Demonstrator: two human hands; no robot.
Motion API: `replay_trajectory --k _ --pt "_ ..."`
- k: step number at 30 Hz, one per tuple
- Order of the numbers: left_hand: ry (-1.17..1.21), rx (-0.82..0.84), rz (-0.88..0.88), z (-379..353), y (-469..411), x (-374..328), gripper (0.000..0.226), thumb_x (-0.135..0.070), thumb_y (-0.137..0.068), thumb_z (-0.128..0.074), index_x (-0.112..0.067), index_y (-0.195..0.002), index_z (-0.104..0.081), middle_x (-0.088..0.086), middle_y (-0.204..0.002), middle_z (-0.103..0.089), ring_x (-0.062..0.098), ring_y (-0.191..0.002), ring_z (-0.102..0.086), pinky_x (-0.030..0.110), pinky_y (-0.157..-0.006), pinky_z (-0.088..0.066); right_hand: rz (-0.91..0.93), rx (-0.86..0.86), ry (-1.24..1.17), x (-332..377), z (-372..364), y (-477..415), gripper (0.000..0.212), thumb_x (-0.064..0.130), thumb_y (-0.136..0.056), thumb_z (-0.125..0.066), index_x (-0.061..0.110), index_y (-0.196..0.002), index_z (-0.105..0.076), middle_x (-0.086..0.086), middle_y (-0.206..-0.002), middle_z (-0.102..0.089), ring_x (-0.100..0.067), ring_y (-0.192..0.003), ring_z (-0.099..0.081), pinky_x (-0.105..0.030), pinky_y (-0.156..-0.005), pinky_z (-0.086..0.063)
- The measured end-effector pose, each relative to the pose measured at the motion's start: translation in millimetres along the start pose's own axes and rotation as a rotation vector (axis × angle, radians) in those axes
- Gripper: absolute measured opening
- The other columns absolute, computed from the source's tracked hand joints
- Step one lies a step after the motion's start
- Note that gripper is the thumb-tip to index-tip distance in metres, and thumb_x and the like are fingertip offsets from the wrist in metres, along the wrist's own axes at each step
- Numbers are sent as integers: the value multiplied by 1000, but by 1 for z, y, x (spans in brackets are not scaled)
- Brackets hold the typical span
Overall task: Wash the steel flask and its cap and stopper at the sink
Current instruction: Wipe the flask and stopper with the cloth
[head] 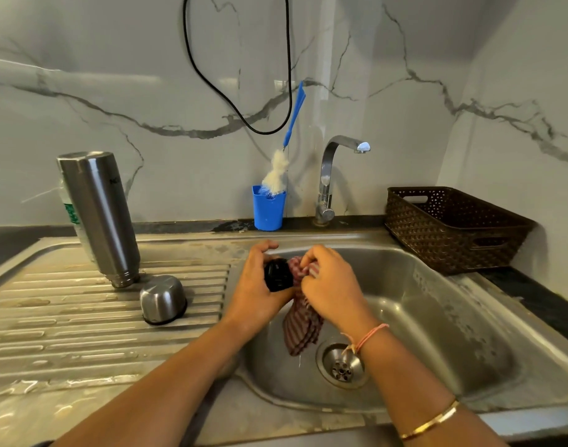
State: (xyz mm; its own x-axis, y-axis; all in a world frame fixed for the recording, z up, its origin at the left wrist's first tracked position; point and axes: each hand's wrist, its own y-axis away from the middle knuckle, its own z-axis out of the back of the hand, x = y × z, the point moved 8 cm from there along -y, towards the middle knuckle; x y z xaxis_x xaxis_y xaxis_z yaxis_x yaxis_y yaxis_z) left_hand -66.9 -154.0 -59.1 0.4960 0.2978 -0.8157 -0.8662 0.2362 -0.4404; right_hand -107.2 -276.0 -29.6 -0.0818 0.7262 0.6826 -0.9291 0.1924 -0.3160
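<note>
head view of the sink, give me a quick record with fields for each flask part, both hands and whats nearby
left hand: grips the round black stopper over the steel sink basin
right hand: pinches a red checked cloth against the stopper
steel flask: mouth down on the ribbed drainboard
steel cap: mouth down on the drainboard, in front of the flask
chrome tap: no water seen running
nearby: blue bottle brush in a blue cup; brown plastic basket
</note>
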Motion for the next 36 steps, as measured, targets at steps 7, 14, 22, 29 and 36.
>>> replay_trajectory --k 7,14,22,29,36 --pt "421 14 189 -6 -1 17 53 -26 -81 -72 -41 -114 -34 1 -120 -49 23 -115 -55 48 -99 -47 -133 -158 160 -38 41 -4 17 4 -81 -53 12 -96 -55 -4 -107 -47 -21 -83 -46 -29 -75 -39" --pt "355 40 122 -9 -2 10 45 -19 -93 -54 -38 -127 -31 0 -120 -48 24 -114 -56 48 -97 -49 -110 -191 150 -35 44 -4 14 7 -83 -52 12 -95 -55 -4 -106 -50 -21 -87 -50 -31 -77 -41" --pt "88 17 90 -2 -4 9 52 -11 -91 -60 -35 -125 -29 -1 -126 -43 14 -120 -44 23 -99 -39 -116 -188 169 -36 44 -3 11 7 -83 -52 11 -93 -54 -4 -106 -49 -20 -84 -46 -30 -73 -38" --pt "-71 31 80 -2 -5 9 55 -12 -89 -62 -28 -136 -37 -5 -129 -43 5 -114 -39 19 -97 -33 -117 -189 158 -36 43 -3 11 6 -83 -51 11 -93 -55 -4 -106 -49 -20 -83 -45 -28 -72 -35" --pt "-139 60 47 -6 -7 14 49 -4 -83 -68 -25 -125 -55 -5 -128 -51 9 -123 -45 18 -104 -32 -105 -181 175 -35 42 -2 12 7 -84 -51 11 -96 -55 -4 -107 -48 -18 -84 -43 -27 -73 -33"
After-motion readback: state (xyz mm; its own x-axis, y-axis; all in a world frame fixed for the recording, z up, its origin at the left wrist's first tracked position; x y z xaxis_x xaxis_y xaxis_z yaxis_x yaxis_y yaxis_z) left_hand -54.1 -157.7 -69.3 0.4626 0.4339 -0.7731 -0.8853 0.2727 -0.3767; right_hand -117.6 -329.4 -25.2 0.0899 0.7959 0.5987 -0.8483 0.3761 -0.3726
